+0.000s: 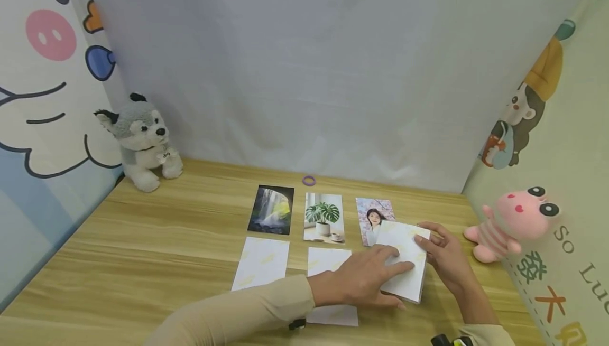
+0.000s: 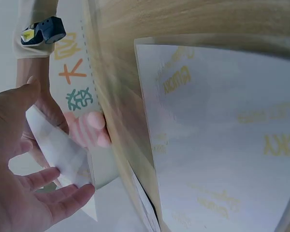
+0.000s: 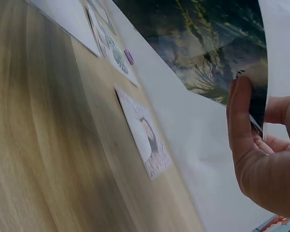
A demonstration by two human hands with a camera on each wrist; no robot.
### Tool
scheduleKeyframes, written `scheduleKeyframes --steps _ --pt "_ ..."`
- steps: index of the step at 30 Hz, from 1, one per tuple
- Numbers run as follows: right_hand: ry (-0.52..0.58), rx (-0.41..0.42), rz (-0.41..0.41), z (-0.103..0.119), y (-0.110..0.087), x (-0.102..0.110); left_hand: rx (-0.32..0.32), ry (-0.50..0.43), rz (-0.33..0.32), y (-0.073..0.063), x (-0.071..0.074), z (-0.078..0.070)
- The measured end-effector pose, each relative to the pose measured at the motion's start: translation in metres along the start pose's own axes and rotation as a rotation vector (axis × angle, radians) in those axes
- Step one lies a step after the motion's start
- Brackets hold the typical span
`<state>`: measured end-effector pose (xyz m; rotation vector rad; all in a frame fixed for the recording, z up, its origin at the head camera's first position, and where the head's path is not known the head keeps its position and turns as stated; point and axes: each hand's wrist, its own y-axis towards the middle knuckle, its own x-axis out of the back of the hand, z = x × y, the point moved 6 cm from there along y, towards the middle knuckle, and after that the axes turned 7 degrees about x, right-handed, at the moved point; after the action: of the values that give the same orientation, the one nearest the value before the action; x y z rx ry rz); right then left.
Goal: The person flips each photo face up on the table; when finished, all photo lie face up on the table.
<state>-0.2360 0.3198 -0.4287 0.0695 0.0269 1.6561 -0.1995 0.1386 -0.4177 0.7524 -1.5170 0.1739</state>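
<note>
My right hand (image 1: 444,259) pinches a small stack of photo prints (image 1: 404,237) above the table, thumb on the white back with faint yellow lettering. In the right wrist view, the fingers of my right hand (image 3: 251,130) lie against the stack's dark, plant-like picture side (image 3: 203,43). Over the white back, my left hand (image 1: 361,277) spreads its fingers; in the left wrist view, fingertips of my left hand (image 2: 38,179) reach the stack (image 2: 63,150). Partly behind the stack lies a portrait photo (image 1: 373,214). One face-down print (image 1: 328,261) is partly covered by my left arm.
A waterfall photo (image 1: 271,209) and a potted-plant photo (image 1: 324,218) lie face up in the back row. Before them is another face-down print (image 1: 261,261). A purple ring (image 1: 308,180), a plush husky (image 1: 142,140) and a pink plush toy (image 1: 514,224) sit around the wooden table (image 1: 142,240).
</note>
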Motion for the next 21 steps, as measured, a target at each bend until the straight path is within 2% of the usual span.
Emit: scheduleKeyframes --steps 4,10,17,21 --pt "0.05 -0.002 -0.031 0.001 0.001 -0.003 0.008 0.032 -0.053 0.002 0.001 0.0" --pt "0.078 -0.011 -0.076 0.002 0.002 -0.007 0.004 0.121 -0.083 0.004 0.003 -0.002" --pt "0.09 -0.027 -0.116 0.007 0.003 -0.012 -0.021 0.079 -0.091 0.006 0.004 0.0" --pt "0.107 0.025 -0.124 0.01 0.003 -0.014 -0.046 0.03 -0.083 0.007 0.005 0.001"
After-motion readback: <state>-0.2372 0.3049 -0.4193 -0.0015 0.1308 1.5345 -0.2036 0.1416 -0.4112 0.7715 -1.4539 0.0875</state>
